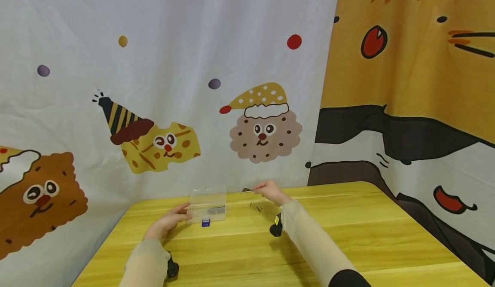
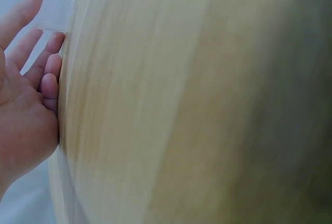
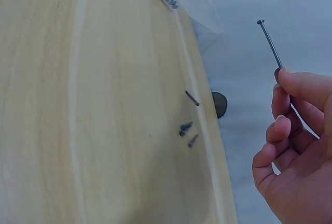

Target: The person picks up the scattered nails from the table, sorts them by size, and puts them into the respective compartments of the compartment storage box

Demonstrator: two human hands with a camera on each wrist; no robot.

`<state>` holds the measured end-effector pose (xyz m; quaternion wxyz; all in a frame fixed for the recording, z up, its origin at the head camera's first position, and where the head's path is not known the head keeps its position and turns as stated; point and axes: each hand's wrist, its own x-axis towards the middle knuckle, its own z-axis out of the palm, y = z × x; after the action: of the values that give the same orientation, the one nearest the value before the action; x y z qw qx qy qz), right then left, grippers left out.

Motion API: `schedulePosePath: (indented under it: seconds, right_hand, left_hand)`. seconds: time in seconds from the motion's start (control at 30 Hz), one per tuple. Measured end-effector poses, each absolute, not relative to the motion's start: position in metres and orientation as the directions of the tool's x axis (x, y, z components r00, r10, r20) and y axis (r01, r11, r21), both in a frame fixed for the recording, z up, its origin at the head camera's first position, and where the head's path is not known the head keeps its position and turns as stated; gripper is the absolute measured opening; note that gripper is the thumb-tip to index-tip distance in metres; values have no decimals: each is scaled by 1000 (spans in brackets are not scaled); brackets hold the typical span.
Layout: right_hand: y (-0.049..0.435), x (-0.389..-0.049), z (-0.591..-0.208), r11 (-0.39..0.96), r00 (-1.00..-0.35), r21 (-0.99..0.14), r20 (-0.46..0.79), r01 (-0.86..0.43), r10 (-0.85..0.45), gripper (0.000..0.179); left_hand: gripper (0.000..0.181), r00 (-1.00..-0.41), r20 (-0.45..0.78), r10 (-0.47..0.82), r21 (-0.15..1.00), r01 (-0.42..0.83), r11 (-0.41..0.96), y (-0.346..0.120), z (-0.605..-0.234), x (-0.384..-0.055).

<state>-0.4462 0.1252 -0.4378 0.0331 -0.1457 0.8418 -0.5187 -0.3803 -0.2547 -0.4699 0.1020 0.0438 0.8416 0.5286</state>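
A clear plastic box (image 1: 196, 218) sits on the table with its lid (image 1: 208, 196) raised at the back; grey contents (image 1: 216, 210) lie in its right part. My left hand (image 1: 172, 219) is at the box's left side, fingertips touching or very near its edge, thumb apart from the fingers in the left wrist view. Between thumb and forefinger, my right hand (image 3: 298, 146) pinches a long thin metal nail (image 3: 270, 42), its small flat head pointing away. Several short dark screws (image 3: 192, 98) lie on the table to the right of the box, below that hand.
A small blue piece (image 1: 206, 222) is at the front of the box. The wooden table (image 1: 232, 257) ends at a printed curtain (image 1: 216, 119) behind it. A dark round spot (image 3: 220, 105) shows just past the table's far edge.
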Motion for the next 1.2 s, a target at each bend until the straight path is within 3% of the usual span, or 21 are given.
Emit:
schedulePosePath:
  seconds: [0.43, 1.2]
  right_hand:
    - [95, -437, -438, 432, -921, -855, 123, -288, -371, 25]
    - [31, -439, -440, 451, -898, -828, 133, -333, -419, 16]
  left_hand:
    - [71, -978, -123, 171, 898, -36, 439, -256, -469, -379]
    - [72, -984, -107, 145, 905, -36, 424, -253, -470, -379]
